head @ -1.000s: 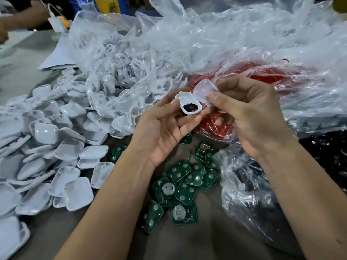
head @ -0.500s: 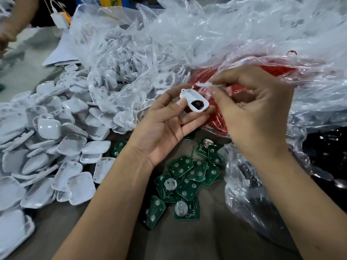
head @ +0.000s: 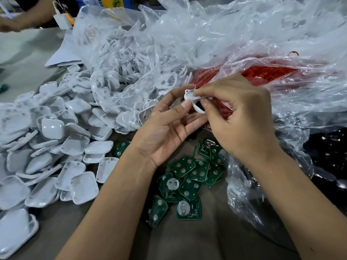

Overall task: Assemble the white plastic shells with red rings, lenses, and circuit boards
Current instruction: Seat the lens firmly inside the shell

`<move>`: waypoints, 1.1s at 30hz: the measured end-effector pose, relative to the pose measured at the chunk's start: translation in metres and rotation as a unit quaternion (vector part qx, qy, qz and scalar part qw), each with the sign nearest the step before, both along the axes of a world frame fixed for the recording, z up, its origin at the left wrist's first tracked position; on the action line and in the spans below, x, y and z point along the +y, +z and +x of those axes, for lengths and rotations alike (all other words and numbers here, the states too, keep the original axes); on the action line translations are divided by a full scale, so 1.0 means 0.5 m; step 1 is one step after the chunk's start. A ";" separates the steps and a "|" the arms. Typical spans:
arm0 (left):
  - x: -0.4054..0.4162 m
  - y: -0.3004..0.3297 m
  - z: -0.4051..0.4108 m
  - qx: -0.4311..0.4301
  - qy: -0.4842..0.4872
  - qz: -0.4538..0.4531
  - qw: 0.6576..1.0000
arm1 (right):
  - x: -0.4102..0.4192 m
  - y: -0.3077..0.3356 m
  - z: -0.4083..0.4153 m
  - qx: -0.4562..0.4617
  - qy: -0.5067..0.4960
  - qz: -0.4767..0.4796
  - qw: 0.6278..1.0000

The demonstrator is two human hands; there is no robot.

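A small white plastic shell (head: 194, 102) is held up between both hands above the table. My left hand (head: 169, 128) pinches it from the left with thumb and forefinger. My right hand (head: 238, 119) pinches it from the right, its fingertips pressing a clear piece onto the shell's top. The shell's inside is hidden by my fingers. Green circuit boards (head: 187, 181) lie scattered below my hands. Red rings (head: 262, 72) fill a clear bag behind my right hand.
A heap of white square shells (head: 56, 139) covers the table on the left. A clear bag of white frames (head: 131, 59) lies behind it. A bag of dark parts (head: 326, 158) sits at the right. Another person's arm (head: 28, 19) reaches in at the far left.
My right hand brought the clear piece down onto the shell, and its fingers now cover the dark opening that showed before. Both hands drew closer together.
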State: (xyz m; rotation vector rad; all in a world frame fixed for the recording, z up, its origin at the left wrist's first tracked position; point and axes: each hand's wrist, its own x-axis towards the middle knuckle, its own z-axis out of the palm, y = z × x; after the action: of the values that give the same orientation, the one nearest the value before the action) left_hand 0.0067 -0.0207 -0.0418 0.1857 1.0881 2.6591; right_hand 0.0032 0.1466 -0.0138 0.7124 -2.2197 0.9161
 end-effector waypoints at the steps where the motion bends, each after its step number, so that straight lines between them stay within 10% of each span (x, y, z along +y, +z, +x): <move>1: 0.000 0.000 -0.001 0.000 0.004 0.003 1.000 | 0.000 -0.001 0.000 -0.002 0.005 0.005 1.000; 33: -0.004 0.014 0.002 -0.031 0.021 0.080 0.996 | 0.016 0.008 -0.001 0.005 -0.021 -0.054 0.998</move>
State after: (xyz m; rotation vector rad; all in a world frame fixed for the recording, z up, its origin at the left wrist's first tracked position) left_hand 0.0078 -0.0226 -0.0345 0.1119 0.8701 2.7700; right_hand 0.0027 0.1544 -0.0099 0.6178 -2.1496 1.0006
